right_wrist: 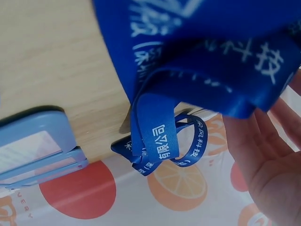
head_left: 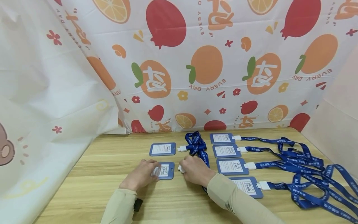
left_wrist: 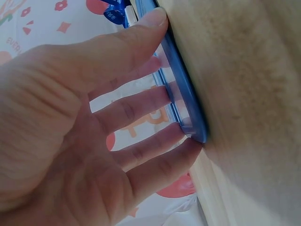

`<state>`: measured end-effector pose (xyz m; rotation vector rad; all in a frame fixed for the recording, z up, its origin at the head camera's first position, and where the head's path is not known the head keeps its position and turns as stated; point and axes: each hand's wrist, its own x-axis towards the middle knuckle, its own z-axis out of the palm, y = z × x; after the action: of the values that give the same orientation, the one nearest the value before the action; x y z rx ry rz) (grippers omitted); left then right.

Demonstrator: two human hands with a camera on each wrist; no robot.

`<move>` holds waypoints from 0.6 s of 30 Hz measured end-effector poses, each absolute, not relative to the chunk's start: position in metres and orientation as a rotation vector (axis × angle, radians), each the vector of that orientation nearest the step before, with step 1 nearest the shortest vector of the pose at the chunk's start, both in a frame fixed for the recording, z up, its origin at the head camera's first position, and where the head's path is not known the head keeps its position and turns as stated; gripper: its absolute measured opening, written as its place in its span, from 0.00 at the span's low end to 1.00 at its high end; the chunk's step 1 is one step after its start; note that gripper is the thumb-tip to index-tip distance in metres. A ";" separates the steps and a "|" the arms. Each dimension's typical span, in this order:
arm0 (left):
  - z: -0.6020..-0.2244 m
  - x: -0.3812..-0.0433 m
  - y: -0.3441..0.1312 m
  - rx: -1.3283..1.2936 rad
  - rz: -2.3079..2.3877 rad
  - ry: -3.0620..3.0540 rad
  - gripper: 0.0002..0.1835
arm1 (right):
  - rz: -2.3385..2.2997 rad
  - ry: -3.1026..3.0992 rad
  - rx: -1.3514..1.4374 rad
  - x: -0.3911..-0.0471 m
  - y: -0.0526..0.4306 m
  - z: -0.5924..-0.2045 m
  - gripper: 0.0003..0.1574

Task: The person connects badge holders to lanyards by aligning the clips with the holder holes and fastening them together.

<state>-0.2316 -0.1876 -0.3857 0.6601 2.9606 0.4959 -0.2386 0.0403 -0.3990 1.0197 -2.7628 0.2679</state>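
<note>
My left hand holds a blue ID card holder flat on the table by its left part. In the left wrist view, the thumb is at one edge of the holder and the fingertips meet the other. Just right of this holder's slotted end, my right hand pinches the white clip of a blue lanyard. The clip is apart from the holder and partly hidden by the fingers. In the right wrist view, the lanyard's printed strap runs in loops beside the right hand.
Behind, another loose card holder lies left of a second white clip with a bunched lanyard. At right, several holders are joined to lanyards in a column. A fruit-print cloth hangs behind the wooden table.
</note>
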 end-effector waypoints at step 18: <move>-0.384 -0.229 -0.188 0.685 0.514 2.948 0.21 | 0.392 -2.749 1.131 -0.241 0.039 -0.401 0.11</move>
<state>-0.2285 -0.1882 -0.3840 0.6854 2.9485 0.5143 -0.2405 0.0388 -0.4009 1.1308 -2.7486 0.3916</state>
